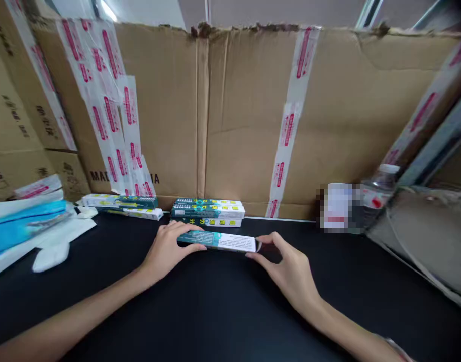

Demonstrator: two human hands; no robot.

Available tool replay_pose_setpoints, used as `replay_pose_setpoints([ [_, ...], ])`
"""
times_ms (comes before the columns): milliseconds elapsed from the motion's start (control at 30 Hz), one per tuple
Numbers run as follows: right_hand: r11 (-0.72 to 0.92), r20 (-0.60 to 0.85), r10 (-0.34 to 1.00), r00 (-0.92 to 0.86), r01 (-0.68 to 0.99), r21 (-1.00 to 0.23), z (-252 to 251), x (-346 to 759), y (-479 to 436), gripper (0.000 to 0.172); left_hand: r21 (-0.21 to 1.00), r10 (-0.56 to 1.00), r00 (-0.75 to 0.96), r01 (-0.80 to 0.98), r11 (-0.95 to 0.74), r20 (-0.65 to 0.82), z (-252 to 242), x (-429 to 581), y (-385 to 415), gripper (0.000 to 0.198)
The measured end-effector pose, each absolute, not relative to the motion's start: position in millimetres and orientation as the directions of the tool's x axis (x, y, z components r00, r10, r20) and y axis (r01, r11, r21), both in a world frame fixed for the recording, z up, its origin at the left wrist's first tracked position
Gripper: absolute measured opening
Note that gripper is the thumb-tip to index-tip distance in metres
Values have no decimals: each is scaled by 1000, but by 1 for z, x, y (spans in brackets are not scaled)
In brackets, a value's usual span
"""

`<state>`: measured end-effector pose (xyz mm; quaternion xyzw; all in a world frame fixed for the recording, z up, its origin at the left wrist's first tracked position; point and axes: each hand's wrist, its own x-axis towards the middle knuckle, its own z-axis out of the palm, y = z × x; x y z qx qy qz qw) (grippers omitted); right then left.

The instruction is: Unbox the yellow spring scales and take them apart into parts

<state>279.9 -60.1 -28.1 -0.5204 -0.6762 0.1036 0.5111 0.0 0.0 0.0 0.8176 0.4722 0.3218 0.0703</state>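
A long, narrow carton (230, 242), teal at one end and white with small print at the other, lies level between my hands. My left hand (170, 247) grips its teal end with thumb and fingers. At the white end, my right hand (286, 266) pinches around the end of the carton, where a dark gap shows by what looks like a flap. Whether anything is inside the carton is hidden. Just beyond it stands a stack of similar green and white cartons (207, 213) with yellow lettering.
More slim cartons (135, 202) lie to the left, near a blue and white plastic package (30, 221). A tall cardboard wall (245, 120) closes off the back of the black tabletop (215, 311). At right are a clear bottle (377, 193) and a grey bag-like item (426, 236).
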Motion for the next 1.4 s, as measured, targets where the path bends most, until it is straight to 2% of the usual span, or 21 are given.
replay_pose_setpoints([
  [100,453,598,800,58,596,-663,-24,283,-63,32,423,822,329,732,-533,466,0,-1,-1,26],
  [200,463,568,822,41,532,-709,-20,282,-66,35,422,821,322,735,-530,471,-1,-2,-2,27],
  [400,431,492,868,64,396,-811,-19,282,-61,23,418,819,306,742,-525,485,-1,-4,0,27],
  [500,425,475,879,52,366,-828,-21,285,-57,25,418,819,288,747,-516,496,-2,-5,1,27],
  [633,403,430,903,-14,376,-834,-21,285,-56,26,412,811,309,738,-534,497,-2,-5,1,29],
  [767,381,403,915,-37,411,-828,-19,285,-56,19,403,804,324,734,-546,499,-2,-4,1,28],
  [867,402,436,900,-28,443,-801,-16,285,-58,10,397,801,324,737,-547,503,-3,-5,2,29],
  [967,450,480,875,-59,464,-763,-14,286,-59,16,395,802,313,743,-541,509,-4,-5,4,29],
  [1100,483,507,858,-75,453,-750,-15,286,-59,16,393,796,318,737,-550,515,-6,-6,5,29],
  [1400,383,420,907,-25,460,-801,-18,285,-55,8,391,778,349,713,-582,522,-3,-5,2,28],
])
